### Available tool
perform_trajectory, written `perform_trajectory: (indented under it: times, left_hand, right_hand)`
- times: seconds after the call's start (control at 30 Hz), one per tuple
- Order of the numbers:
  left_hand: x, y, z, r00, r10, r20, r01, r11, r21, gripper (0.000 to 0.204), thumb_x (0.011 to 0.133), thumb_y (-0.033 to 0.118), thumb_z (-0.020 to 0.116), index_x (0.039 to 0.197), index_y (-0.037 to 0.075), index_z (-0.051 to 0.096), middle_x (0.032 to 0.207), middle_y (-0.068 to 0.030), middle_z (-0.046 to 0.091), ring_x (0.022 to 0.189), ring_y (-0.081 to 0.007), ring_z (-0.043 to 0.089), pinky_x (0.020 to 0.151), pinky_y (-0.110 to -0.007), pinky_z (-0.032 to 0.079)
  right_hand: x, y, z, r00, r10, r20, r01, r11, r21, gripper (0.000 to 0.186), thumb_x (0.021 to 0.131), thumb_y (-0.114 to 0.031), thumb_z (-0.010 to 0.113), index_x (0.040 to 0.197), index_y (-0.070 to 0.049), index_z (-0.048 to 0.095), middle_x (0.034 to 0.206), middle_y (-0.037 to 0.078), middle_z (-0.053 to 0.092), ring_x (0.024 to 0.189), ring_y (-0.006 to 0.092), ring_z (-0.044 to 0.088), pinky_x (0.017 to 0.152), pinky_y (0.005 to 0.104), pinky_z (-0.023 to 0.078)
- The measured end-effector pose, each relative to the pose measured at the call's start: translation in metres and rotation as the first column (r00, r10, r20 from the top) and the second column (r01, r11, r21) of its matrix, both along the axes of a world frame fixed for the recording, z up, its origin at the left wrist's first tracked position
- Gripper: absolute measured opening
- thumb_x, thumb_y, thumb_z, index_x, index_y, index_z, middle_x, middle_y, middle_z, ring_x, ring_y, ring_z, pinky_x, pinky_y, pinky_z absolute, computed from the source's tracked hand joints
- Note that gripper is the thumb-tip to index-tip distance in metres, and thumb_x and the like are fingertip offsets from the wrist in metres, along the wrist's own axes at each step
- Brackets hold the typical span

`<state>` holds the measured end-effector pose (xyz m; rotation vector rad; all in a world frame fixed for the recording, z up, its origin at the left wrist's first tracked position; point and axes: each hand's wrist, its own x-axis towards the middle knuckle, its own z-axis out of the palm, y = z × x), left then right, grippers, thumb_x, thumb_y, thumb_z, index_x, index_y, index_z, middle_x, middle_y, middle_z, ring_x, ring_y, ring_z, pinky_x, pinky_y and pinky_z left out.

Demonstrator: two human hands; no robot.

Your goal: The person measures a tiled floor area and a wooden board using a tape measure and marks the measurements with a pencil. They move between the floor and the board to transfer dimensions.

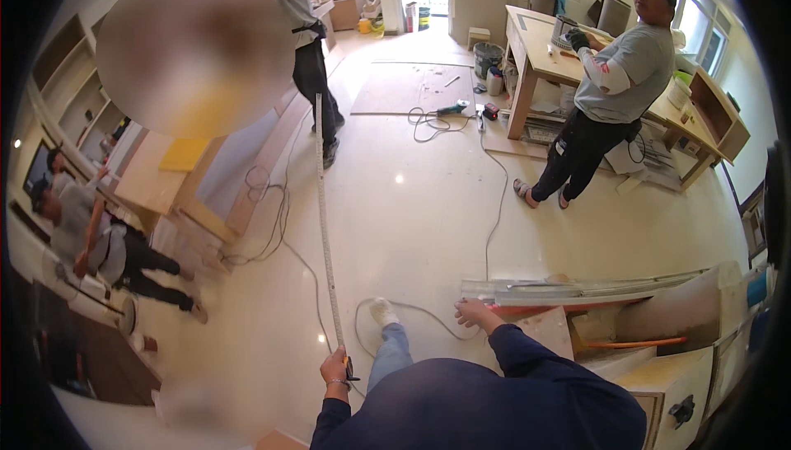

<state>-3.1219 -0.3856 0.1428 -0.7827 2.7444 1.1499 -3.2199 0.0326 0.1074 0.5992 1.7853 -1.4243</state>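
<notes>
At the lower middle, my left hand (333, 367) is closed around a tape measure (349, 367) with an orange and black case. Its long pale blade (322, 219) stretches away from the hand toward the far end of the room, ending near a person's dark trousers. My right hand (474, 313) is held out to the right with loosely bent fingers apart and nothing visible in it. It is nearest to a red bar (535, 308) and long metal strips (593, 285). My foot in a pale shoe (382, 311) shows between the hands.
One person (622, 79) stands by a wooden worktable (540, 58) at right; others stand at far left and behind the blade. A green power tool (453, 109) and cords (493, 236) lie on the floor. An open wooden box (663, 384) is close on my right. A blurred oval hides the upper left.
</notes>
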Motion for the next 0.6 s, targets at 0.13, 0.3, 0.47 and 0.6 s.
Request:
perform_trajectory:
  times: [0.13,0.3,0.47,0.6]
  left_hand:
    - [-0.134,-0.008,-0.006,1.000,0.027,0.016,-0.029,0.990,0.137,0.039,0.091,0.042,0.047,0.089,0.009,0.067,0.072,-0.0136,0.062,0.070,-0.0289,0.060,0.063,-0.041,0.043]
    - [-0.308,-0.036,-0.030,0.999,-0.034,0.036,0.029,0.991,0.129,0.046,0.086,0.045,0.058,0.080,0.001,0.068,0.071,-0.0139,0.064,0.070,-0.0273,0.061,0.068,-0.039,0.046]
    - [-0.513,-0.014,-0.022,0.994,-0.086,0.064,0.069,0.971,0.228,0.045,0.086,0.044,0.057,0.078,0.001,0.068,0.072,-0.0144,0.064,0.072,-0.0284,0.061,0.069,-0.040,0.046]
    - [-0.643,0.034,0.015,0.963,-0.266,0.036,0.263,0.962,0.070,0.044,0.086,0.044,0.057,0.079,0.002,0.068,0.073,-0.0143,0.065,0.073,-0.0283,0.061,0.070,-0.039,0.046]
  right_hand:
    - [-0.091,0.035,-0.087,0.974,0.180,-0.134,-0.159,0.975,0.154,0.033,0.092,-0.026,0.044,0.110,-0.001,0.055,0.101,0.014,0.065,0.081,0.0284,0.067,0.061,0.0405,0.054]
    - [-0.150,0.051,-0.020,0.999,-0.037,0.038,0.027,0.970,0.240,0.021,0.084,-0.015,0.050,0.091,0.003,0.059,0.085,0.013,0.065,0.062,0.0229,0.065,0.047,0.0400,0.051]
    - [-0.197,0.070,-0.017,0.825,-0.555,0.107,0.526,0.823,0.212,0.018,0.082,-0.013,0.046,0.093,-0.004,0.057,0.068,0.014,0.062,0.060,0.0247,0.064,0.037,0.0354,0.040]
    - [-0.203,0.122,-0.128,0.791,-0.502,0.349,0.411,0.859,0.304,0.020,0.085,-0.014,0.046,0.095,0.000,0.056,0.073,0.016,0.063,0.057,0.0291,0.063,0.044,0.0431,0.048]
